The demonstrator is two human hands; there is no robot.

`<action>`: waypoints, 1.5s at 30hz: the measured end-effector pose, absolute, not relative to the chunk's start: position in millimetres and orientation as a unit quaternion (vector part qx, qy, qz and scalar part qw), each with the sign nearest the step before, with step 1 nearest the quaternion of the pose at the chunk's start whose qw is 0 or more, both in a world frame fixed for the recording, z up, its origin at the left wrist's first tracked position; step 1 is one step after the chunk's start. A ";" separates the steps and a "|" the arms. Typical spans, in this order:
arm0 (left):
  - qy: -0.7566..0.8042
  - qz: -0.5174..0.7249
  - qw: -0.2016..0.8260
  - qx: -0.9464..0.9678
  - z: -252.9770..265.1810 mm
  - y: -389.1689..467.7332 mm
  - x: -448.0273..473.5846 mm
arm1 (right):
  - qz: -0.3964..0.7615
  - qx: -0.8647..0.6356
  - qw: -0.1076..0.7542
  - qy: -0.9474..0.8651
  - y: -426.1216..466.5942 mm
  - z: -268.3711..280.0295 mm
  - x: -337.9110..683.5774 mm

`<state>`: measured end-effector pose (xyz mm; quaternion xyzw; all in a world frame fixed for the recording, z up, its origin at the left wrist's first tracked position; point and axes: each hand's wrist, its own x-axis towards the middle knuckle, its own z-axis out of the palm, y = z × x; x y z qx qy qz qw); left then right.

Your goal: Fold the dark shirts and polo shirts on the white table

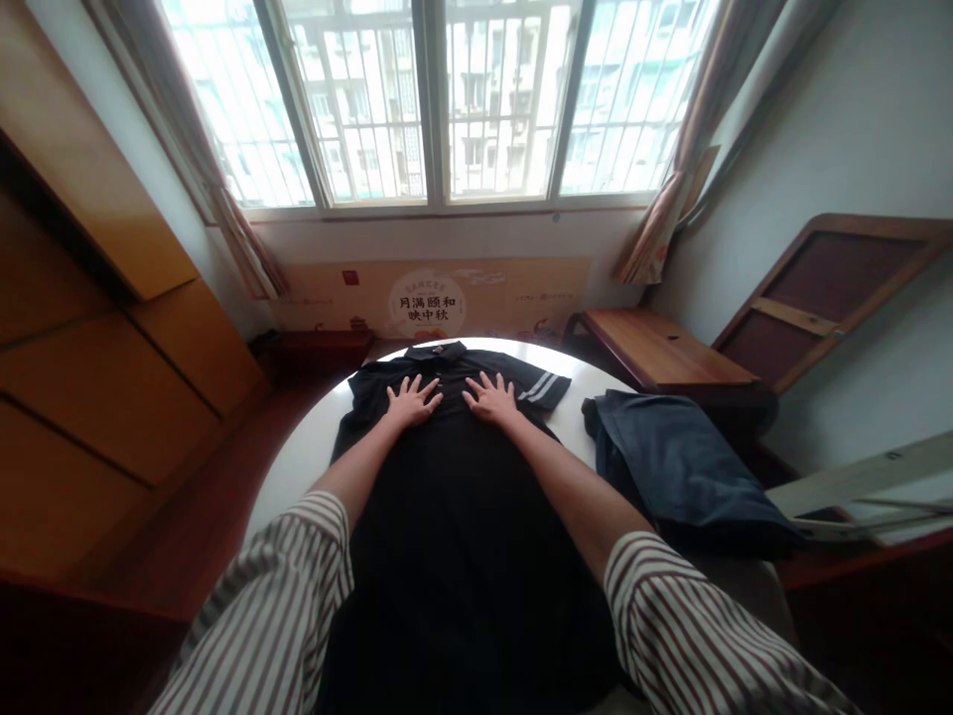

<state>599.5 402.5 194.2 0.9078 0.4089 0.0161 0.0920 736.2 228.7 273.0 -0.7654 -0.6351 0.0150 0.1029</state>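
Observation:
A black short-sleeved polo shirt [462,497] lies spread front side up on a white round table [298,467], its collar at the far edge. Two pale stripes band the sleeve on the right; the sleeve on the left looks partly tucked under. My left hand [412,401] rests flat on the upper chest, left of the button placket, fingers spread. On the other side of the placket my right hand [491,399] lies palm down with its fingers apart. Neither hand grips the cloth. The shirt's lower part runs toward me between my forearms.
Folded dark blue trousers [677,457] lie at the table's right side. Beyond them stands a wooden bench or low table [662,348], with a framed wooden panel [834,298] against the wall. Wooden cabinets [96,397] line the left. A printed banner [424,298] hangs below the barred window.

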 end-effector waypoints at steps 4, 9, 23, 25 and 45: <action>0.412 0.020 0.088 0.907 190.8 416.7 610.0 | 0.016 -0.769 0.098 -0.631 242.2 268.0 742.4; 0.414 0.040 0.078 0.906 190.6 416.9 612.1 | 0.023 -0.750 0.077 -0.656 234.9 273.2 719.3; 0.275 0.162 0.027 0.947 198.9 254.6 508.6 | -0.039 -0.530 -0.051 -0.846 16.7 242.1 631.7; 0.251 0.146 0.035 0.956 192.5 221.9 469.8 | -0.065 -0.532 -0.060 -0.842 -0.3 231.9 635.5; 0.351 0.188 0.030 0.917 223.7 276.1 443.1 | 0.024 -0.463 0.050 -0.885 61.9 265.8 591.6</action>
